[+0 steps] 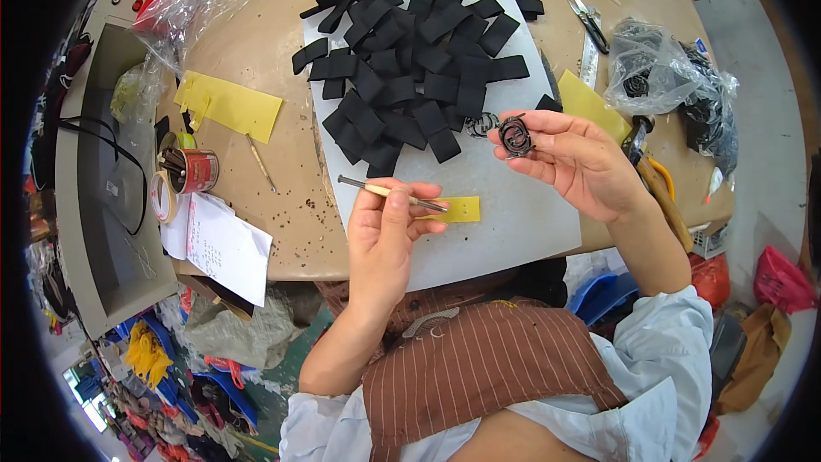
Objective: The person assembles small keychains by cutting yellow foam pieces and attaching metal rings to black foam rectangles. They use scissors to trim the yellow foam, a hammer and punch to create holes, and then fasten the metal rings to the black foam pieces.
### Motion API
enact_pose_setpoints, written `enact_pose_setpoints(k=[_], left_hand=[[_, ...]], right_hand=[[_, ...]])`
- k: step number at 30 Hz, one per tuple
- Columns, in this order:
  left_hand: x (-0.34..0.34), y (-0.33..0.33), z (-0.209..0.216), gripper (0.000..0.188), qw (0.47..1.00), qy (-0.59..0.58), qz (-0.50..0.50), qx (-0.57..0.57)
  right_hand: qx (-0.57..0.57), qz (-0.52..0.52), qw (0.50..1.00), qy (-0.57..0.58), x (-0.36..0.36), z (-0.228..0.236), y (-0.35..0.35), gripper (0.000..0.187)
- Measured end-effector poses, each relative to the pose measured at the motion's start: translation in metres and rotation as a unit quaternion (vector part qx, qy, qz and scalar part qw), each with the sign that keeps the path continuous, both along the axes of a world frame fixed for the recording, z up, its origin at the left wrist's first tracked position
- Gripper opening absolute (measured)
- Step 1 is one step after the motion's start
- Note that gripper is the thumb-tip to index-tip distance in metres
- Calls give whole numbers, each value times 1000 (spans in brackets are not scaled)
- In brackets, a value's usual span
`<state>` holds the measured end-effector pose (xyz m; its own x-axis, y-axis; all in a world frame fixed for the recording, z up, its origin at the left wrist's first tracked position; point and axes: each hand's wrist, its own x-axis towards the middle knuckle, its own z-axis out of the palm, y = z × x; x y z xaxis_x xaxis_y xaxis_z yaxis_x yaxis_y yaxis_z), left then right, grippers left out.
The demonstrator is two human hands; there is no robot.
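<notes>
My left hand (385, 235) is closed around a slim hand tool (376, 190) with a pale yellow middle and dark metal ends. In my right hand (586, 162), a round black openwork buckle (515, 136) is pinched between the fingertips, held up over the white board (513, 231). A second dark ornament (481, 125) shows just beside it, at the edge of the pile. Many short black fabric strips (428, 60) lie heaped on the board's far part. Partly behind my left fingers lies a small yellow card (463, 210) with small holes.
Left of the board are yellow sheets (248, 107), a red tin (200, 171) of tools, a tape roll (162, 197) and written paper (231, 244). To the right lie snips (588, 24), a clear bag (654, 64) of dark pieces and a wooden-handled hammer (663, 197).
</notes>
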<state>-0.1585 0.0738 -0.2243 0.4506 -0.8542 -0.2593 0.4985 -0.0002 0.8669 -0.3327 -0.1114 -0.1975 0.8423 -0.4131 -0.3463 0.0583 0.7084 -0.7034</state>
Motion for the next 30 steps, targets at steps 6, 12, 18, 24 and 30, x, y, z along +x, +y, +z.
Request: enact_pose_setpoints(k=[6, 12, 18, 24, 30], left_hand=[[37, 7, 10, 18, 967, -246, 65, 24], [103, 46, -10, 21, 877, -414, 130, 204], [98, 54, -23, 34, 666, -695, 164, 217], [-12, 40, 25, 35, 989, -125, -81, 26], [-22, 61, 16, 22, 978, 50, -180, 89]], right_hand=[[-62, 7, 997, 38, -2, 3, 1, 36], [-372, 65, 914, 149, -14, -1, 5, 36], [-379, 7, 911, 163, -12, 7, 29, 24], [-487, 39, 867, 95, -2, 8, 74, 22], [-575, 97, 812, 31, -19, 12, 92, 37]])
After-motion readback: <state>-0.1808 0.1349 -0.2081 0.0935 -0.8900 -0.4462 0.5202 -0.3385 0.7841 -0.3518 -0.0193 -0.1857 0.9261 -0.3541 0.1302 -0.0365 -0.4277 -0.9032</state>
